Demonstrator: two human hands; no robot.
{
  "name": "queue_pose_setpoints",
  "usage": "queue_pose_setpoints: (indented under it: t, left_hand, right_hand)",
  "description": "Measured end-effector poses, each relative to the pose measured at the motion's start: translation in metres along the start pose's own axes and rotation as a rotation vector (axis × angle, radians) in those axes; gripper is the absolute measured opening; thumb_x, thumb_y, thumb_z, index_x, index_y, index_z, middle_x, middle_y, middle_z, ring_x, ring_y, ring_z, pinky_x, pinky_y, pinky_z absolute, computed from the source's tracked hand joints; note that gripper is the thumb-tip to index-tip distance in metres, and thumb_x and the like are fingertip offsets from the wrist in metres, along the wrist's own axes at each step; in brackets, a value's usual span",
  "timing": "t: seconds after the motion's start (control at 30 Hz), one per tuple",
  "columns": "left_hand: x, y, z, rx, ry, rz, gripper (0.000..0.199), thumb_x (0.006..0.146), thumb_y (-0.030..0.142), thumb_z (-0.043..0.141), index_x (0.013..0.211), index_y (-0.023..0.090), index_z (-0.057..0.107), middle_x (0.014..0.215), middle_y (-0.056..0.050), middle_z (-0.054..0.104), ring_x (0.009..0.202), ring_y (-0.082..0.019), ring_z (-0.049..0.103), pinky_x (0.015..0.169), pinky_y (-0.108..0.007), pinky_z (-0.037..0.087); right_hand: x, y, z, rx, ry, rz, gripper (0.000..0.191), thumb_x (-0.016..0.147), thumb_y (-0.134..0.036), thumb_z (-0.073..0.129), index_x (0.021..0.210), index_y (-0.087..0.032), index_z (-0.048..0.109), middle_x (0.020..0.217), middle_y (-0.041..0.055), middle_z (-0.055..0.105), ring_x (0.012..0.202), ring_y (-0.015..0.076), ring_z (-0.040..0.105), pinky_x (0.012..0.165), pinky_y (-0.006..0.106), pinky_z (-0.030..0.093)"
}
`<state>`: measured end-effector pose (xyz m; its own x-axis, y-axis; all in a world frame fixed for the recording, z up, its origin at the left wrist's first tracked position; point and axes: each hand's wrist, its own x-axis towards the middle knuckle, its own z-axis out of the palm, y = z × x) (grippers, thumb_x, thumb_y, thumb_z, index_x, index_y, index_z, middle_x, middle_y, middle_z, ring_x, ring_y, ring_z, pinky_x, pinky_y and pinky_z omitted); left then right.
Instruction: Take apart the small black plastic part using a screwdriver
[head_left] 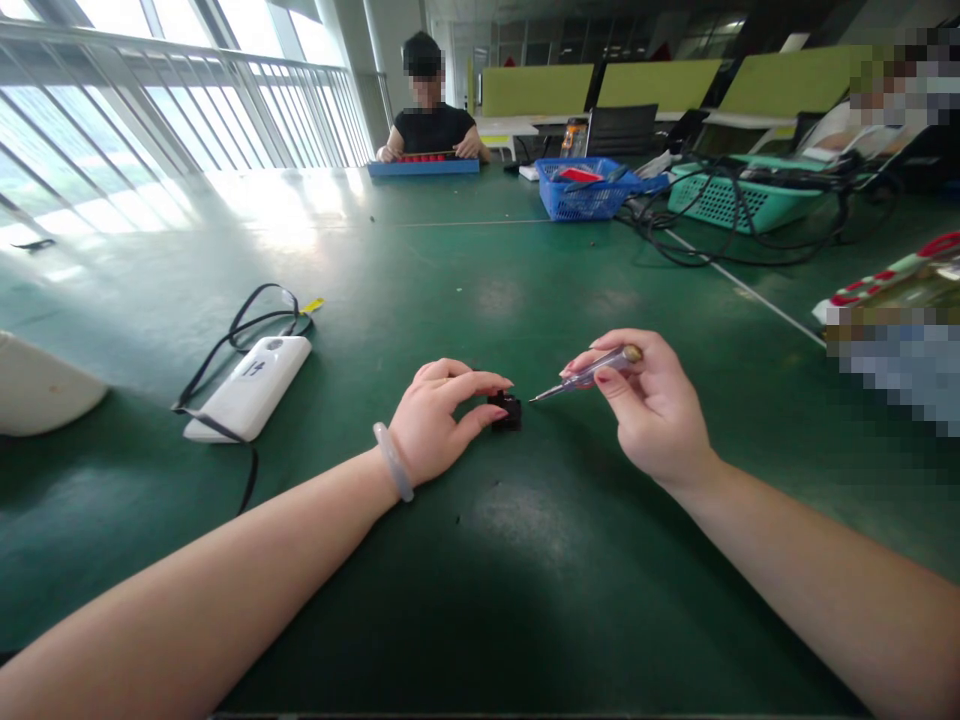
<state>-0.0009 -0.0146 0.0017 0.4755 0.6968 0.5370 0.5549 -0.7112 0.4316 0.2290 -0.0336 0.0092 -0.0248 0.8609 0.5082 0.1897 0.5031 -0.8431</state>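
On the green table (420,620), my left hand (435,420) grips a small black block-like part (508,412) between thumb and fingers. The part rests on the tabletop, and its exact kind is too small to make out. A screwdriver (592,374) with a clear purplish handle is held in my right hand (654,405), its thin metal shaft pointing left and down. The tip is just to the right of the black part, with a small gap between them. A pale bangle (393,462) circles my left wrist.
To the left lie a white power bank (251,388) with a black cable and a white rounded object (41,385). Farther back are a blue basket (581,198), a green basket (739,205) and tangled black cables (697,250). A person (431,130) sits across with a blue tray (424,168).
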Motion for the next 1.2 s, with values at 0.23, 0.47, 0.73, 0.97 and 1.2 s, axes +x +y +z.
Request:
queue_pose_setpoints:
  t: [0.23, 0.47, 0.73, 0.97, 1.2]
  left_hand:
    - [0.003, 0.0, 0.001, 0.1, -0.109, -0.044, 0.019, 0.088, 0.033, 0.058, 0.102, 0.028, 0.071, 0.094, -0.002, 0.071, 0.095, -0.021, 0.06, 0.091, -0.039, 0.044]
    - [0.002, 0.005, 0.0, 0.242, -0.072, 0.029, 0.022, 0.089, 0.037, 0.056, 0.102, 0.027, 0.072, 0.084, -0.003, 0.073, 0.091, -0.022, 0.058, 0.088, -0.039, 0.042]
    - [0.002, 0.009, -0.002, 0.223, -0.154, 0.055, 0.024, 0.091, 0.036, 0.053, 0.102, 0.028, 0.072, 0.097, 0.0, 0.074, 0.099, -0.024, 0.054, 0.093, -0.043, 0.039]
    - [0.002, -0.001, 0.0, 0.327, -0.114, -0.224, 0.036, 0.09, 0.024, 0.05, 0.126, 0.023, 0.056, 0.124, -0.006, 0.063, 0.117, -0.028, 0.05, 0.099, -0.049, 0.039]
    - [0.002, -0.008, 0.004, 0.109, -0.109, -0.264, 0.043, 0.088, 0.022, 0.054, 0.13, 0.022, 0.048, 0.115, -0.006, 0.066, 0.108, -0.023, 0.06, 0.096, -0.041, 0.046]
  right_hand:
    - [0.0, 0.0, 0.001, -0.008, -0.004, 0.001, 0.014, 0.089, -0.028, 0.056, 0.102, -0.024, 0.052, 0.087, 0.0029, 0.067, 0.086, 0.0203, 0.068, 0.084, 0.044, 0.056]
    - [0.0, -0.001, 0.0, -0.015, -0.006, -0.013, 0.014, 0.089, -0.025, 0.056, 0.102, -0.023, 0.052, 0.087, 0.0033, 0.067, 0.086, 0.0206, 0.068, 0.084, 0.045, 0.055]
    - [-0.001, -0.001, 0.0, -0.02, -0.012, -0.014, 0.014, 0.09, -0.025, 0.055, 0.103, -0.023, 0.052, 0.087, 0.003, 0.067, 0.087, 0.0202, 0.068, 0.084, 0.044, 0.055]
    - [0.0, -0.002, 0.0, -0.037, -0.019, -0.027, 0.014, 0.09, -0.027, 0.055, 0.102, -0.024, 0.053, 0.087, 0.0031, 0.068, 0.087, 0.0207, 0.068, 0.084, 0.044, 0.056]
    - [0.0, -0.002, 0.0, -0.029, -0.025, -0.03, 0.014, 0.09, -0.026, 0.055, 0.103, -0.023, 0.052, 0.088, 0.0028, 0.067, 0.088, 0.0201, 0.068, 0.084, 0.043, 0.056]
